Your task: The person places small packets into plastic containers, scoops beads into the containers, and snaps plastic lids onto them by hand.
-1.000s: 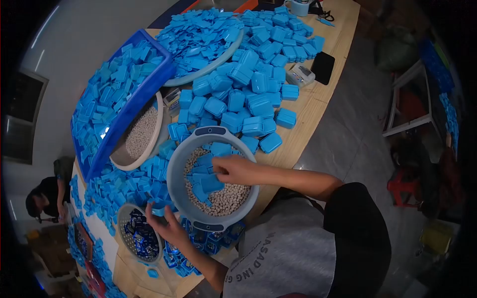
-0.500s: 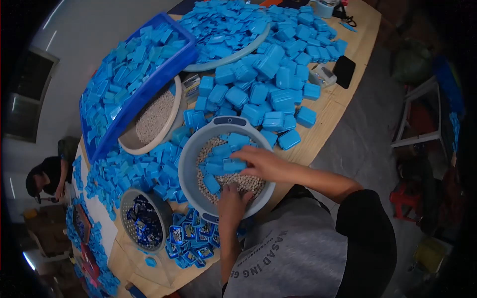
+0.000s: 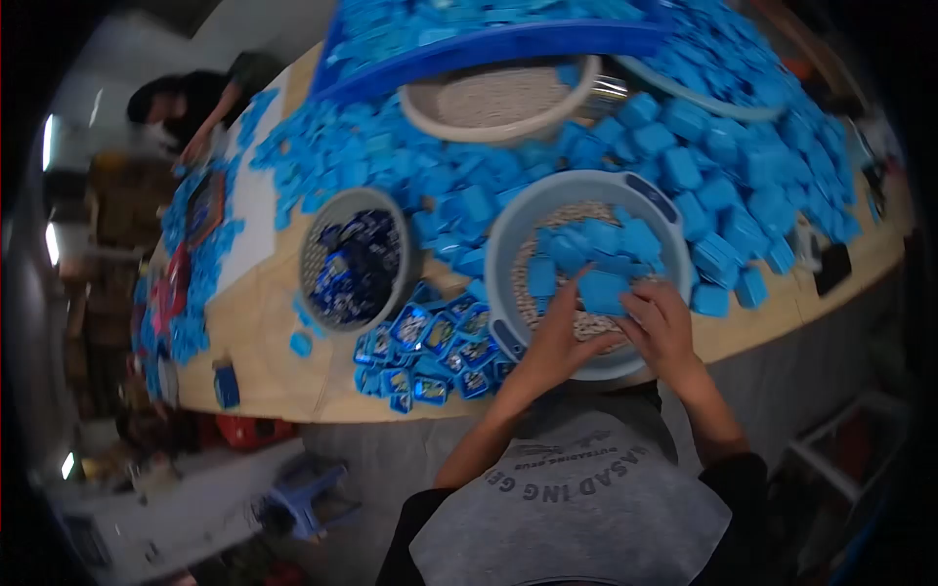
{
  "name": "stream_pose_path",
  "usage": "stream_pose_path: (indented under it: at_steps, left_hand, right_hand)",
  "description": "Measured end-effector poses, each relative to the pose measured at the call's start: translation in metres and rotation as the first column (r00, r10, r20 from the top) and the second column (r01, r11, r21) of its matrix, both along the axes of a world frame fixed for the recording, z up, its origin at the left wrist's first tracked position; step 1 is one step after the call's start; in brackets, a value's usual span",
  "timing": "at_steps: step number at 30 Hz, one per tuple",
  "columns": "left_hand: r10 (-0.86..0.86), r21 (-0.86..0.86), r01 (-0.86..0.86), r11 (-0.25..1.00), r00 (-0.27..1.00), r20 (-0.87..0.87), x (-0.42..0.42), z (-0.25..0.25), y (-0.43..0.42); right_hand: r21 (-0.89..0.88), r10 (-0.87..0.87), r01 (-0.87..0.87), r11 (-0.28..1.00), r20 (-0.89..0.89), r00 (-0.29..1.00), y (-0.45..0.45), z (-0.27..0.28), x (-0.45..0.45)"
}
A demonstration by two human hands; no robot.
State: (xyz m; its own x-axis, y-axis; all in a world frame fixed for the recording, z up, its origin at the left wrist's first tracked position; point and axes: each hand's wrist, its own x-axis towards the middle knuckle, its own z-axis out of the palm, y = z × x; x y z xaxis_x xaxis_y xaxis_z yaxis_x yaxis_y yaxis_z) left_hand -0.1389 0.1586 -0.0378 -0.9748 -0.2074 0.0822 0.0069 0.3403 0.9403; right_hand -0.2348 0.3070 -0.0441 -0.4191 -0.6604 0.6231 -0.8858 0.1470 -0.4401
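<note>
Working over the basin [image 3: 504, 262], likely catching spills, we pinch a blue piece [image 3: 602, 291] with our right hand [image 3: 668, 327], left hand [image 3: 550, 354] spread alongside.

A blue stool [image 3: 311, 496] and a person [image 3: 186, 105] are near the table [image 3: 256, 337].

Passable over pale wooden tabletop [image 3: 259, 327], left of grey perforated plastic colander [image 3: 313, 239]. Blocked right of round grey-blue plastic basin [image 3: 502, 244] by heaped light-blue plastic boxes [image 3: 723, 254]; obstructed nearside, between colander and basin, by small open blue plastic trays [image 3: 430, 342].
</note>
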Motion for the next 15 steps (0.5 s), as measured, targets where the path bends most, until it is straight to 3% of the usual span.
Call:
stream_pose_path:
  at_steps: [2,6,9,10,12,13,15]
  left_hand:
    - [-0.015,0.259,-0.016,0.966,0.993,0.118,0.007,0.007,-0.003]
    - [0.164,0.433,-0.135,0.891,0.986,-0.03,0.025,-0.009,-0.001]
    - [0.288,0.214,-0.281,0.936,0.958,-0.003,0.053,0.016,-0.024]
    - [0.408,0.032,-0.407,0.913,0.909,-0.089,0.063,0.024,-0.037]
    - [0.614,-0.222,-0.652,0.725,0.758,-0.22,0.089,0.036,-0.071]
    - [0.691,-0.316,-0.773,0.55,0.633,-0.349,0.102,0.036,-0.092]
    - [0.815,-0.363,-0.904,0.226,0.379,-0.438,0.135,0.034,-0.131]
  right_hand:
    - [-0.003,0.064,-0.065,0.998,0.145,0.987,-0.009,-0.001,0.013]
    - [0.057,0.097,-0.114,0.992,0.242,0.965,-0.022,-0.005,0.024]
    - [0.138,0.099,-0.149,0.979,0.316,0.944,-0.031,0.007,0.028]
    - [0.179,0.079,-0.149,0.973,0.348,0.934,-0.031,0.007,0.026]
    - [0.24,0.048,-0.157,0.958,0.406,0.913,-0.031,0.005,0.028]
    - [0.258,0.035,-0.159,0.953,0.427,0.903,-0.033,0.003,0.028]
    - [0.277,0.027,-0.164,0.947,0.439,0.898,-0.034,0.002,0.027]
